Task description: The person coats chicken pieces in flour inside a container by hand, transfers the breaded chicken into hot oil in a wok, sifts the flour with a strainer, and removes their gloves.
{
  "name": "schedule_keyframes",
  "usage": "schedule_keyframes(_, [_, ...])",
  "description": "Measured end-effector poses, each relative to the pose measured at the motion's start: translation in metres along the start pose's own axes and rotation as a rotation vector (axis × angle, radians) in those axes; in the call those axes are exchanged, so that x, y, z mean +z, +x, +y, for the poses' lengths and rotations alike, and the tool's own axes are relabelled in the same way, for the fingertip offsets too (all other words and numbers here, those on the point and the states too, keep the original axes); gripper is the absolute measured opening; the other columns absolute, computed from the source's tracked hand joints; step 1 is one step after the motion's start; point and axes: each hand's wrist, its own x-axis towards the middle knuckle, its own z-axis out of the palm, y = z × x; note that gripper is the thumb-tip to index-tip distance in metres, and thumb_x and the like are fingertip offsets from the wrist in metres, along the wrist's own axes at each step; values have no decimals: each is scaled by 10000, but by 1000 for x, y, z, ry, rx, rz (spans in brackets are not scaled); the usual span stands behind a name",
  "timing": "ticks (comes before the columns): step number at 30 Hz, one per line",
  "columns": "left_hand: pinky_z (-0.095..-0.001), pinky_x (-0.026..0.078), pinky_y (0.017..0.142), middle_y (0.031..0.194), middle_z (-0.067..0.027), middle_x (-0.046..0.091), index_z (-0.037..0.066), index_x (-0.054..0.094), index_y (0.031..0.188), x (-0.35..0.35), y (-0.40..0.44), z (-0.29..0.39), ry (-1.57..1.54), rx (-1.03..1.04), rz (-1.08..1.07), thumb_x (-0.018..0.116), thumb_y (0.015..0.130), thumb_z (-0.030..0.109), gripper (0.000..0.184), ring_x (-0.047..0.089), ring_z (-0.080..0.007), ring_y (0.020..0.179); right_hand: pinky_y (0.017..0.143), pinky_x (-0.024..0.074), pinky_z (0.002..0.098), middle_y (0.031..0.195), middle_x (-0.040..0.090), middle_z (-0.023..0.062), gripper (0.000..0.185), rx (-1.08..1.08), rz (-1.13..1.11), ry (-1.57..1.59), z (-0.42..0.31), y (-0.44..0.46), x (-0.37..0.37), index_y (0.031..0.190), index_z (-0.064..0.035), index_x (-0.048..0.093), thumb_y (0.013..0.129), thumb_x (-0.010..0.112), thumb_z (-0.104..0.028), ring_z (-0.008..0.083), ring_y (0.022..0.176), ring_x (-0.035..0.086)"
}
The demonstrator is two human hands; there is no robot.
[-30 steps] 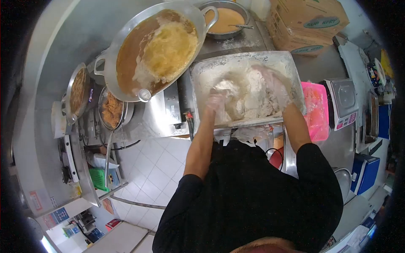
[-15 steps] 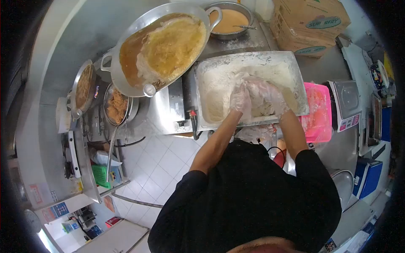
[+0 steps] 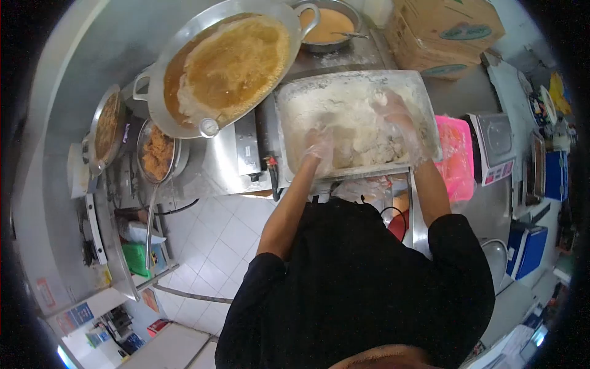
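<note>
A rectangular metal tray [image 3: 284, 98] holds white flour, with coated lumps [image 3: 375, 150] near its front side. My left hand [image 3: 319, 142], in a clear plastic glove, is in the flour at the tray's left side; its fingers are blurred and partly hidden. My right hand [image 3: 398, 117], also gloved, reaches into the flour on the right, beyond the lumps. Its fingers are smeared by motion and dusted with flour, so whether they hold anything does not show. The two hands are apart.
A large pan of foaming oil [image 3: 236, 67] with a thermometer [image 3: 209, 127] stands at upper left. Behind the tray is a bowl of orange batter [image 3: 326, 26]. A strainer of fried food [image 3: 157, 154], a pink basket [image 3: 455, 160], a scale [image 3: 493, 138] and cardboard boxes [image 3: 442, 34] surround the area.
My hands were together over the middle of the tray half a second ago and have moved apart, the left one leftward, the right one toward the tray's far right. The foam in the pan has spread.
</note>
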Motion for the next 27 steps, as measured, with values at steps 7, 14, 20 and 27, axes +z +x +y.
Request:
schedule_keyframes(7, [-421, 493, 670, 844, -175, 634, 30, 618, 887, 52, -41, -38, -35, 72, 78, 548, 831, 400, 381, 631, -321, 777, 923, 417, 372, 1114, 589, 184, 565, 50, 39, -143, 8, 32, -32, 1186, -30, 520, 768, 652, -386, 325, 1055, 548])
schedule_keyframes(14, [-437, 503, 737, 902, -203, 632, 26, 616, 963, 6, -32, 12, 46, 170, -284, 455, 847, 292, 331, 628, -331, 845, 840, 468, 328, 1030, 622, 87, 468, -202, -98, 314, -65, 63, -114, 1184, -10, 523, 819, 648, -275, 186, 969, 576])
schedule_keyframes(20, [-445, 480, 819, 992, -229, 617, 30, 637, 948, -100, -38, 47, -167, 17, -480, 441, 848, 284, 336, 601, -360, 945, 794, 492, 284, 997, 626, 75, 377, -217, -276, 528, -304, 63, -140, 1172, -52, 545, 851, 626, -233, 154, 926, 578])
schedule_keyframes(27, [-431, 478, 830, 1033, -239, 611, 55, 673, 935, -50, -29, 30, -192, -84, -505, 492, 825, 354, 367, 596, -373, 968, 884, 446, 354, 1080, 609, 113, 344, -851, -210, -184, -316, 177, 19, 1144, -131, 575, 816, 612, -227, 236, 1017, 571])
